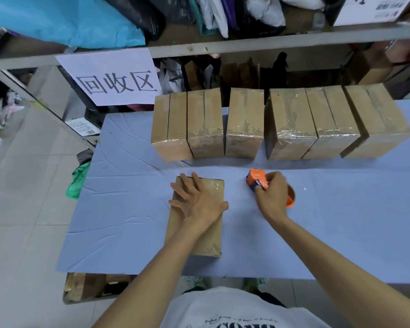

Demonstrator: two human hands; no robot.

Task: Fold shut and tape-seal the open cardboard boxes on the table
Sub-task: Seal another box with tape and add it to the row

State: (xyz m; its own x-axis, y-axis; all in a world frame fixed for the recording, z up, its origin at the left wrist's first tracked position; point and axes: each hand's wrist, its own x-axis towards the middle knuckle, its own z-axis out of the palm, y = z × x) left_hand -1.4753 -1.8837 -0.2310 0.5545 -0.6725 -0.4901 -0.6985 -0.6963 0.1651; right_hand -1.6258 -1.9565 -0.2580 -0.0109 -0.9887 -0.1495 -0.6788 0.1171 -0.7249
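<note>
Partly obscured: the left forearm crosses the near half of the cardboard box, so its near seam cannot be read. The right hand covers most of the tape dispenser, leaving only the orange head and an arc of the roll in view. Contents of the shelf behind are dim and not identifiable.

Grip, left hand: wide, fingers spread flat on the box top, holding nothing. Grip, right hand: closed, fingers curled round the dispenser, just right of the box. Whether the dispenser touches the worktop cannot be told.

The box lies flat at near centre of the blue worktop, flaps down, glossy tape at its far end.

Count: 1 box near; 6 taped boxes upright in a row at the far edge; 1 dispenser; 1 paper sign far left.
</note>
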